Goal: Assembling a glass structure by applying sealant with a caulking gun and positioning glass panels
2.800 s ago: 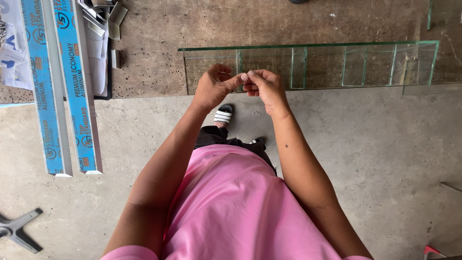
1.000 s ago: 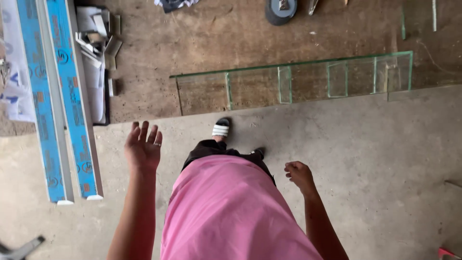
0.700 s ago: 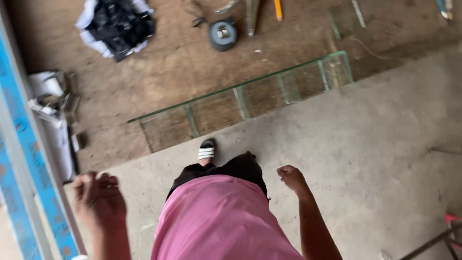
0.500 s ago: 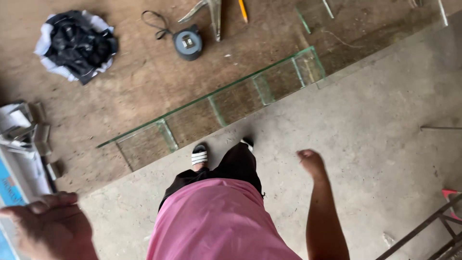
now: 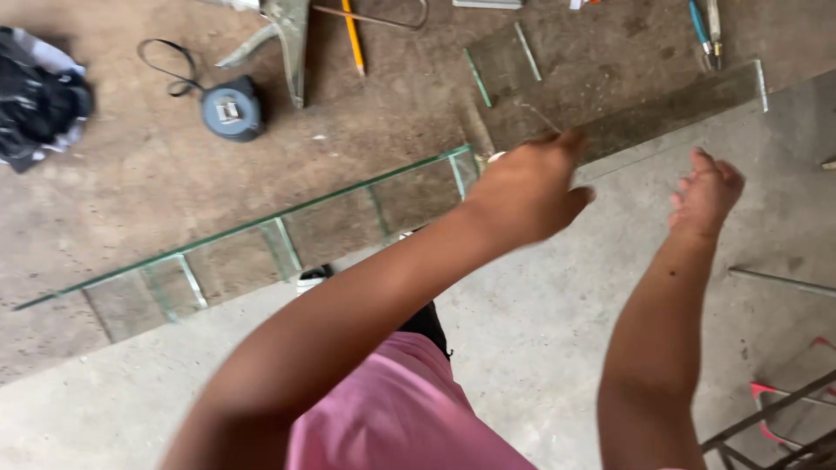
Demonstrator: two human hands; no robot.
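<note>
Neither hand has a grip on anything: the left hand (image 5: 527, 187) is loosely curled with fingers half closed on air, and the right hand (image 5: 707, 193) hangs open with fingers slack, both blurred and raised above the floor

Going left to right, a crumpled black and white cloth bundle (image 5: 39, 96) lies at the far edge on the rough brown floor (image 5: 157, 200). Near it sits a round grey tape measure with a black loop strap (image 5: 231, 108), then a grey metal angled tool (image 5: 283, 39) and a yellow pencil (image 5: 353, 36). A long narrow strip of clear green-edged glass with short glass pieces laid across it (image 5: 261, 239) runs diagonally below these, ending just beside the left hand. Smaller loose glass offcuts (image 5: 501, 65) lie above that hand, and another long glass strip (image 5: 679, 100) stretches right, above the right hand. The smooth pale concrete slab (image 5: 540, 322) is underfoot

Any reach toward the glass looks best made slowly, palms flat on the faces and fingers off the sharp cut edges, lifting the long strip evenly, since it seems brittle and prone to flex
</note>
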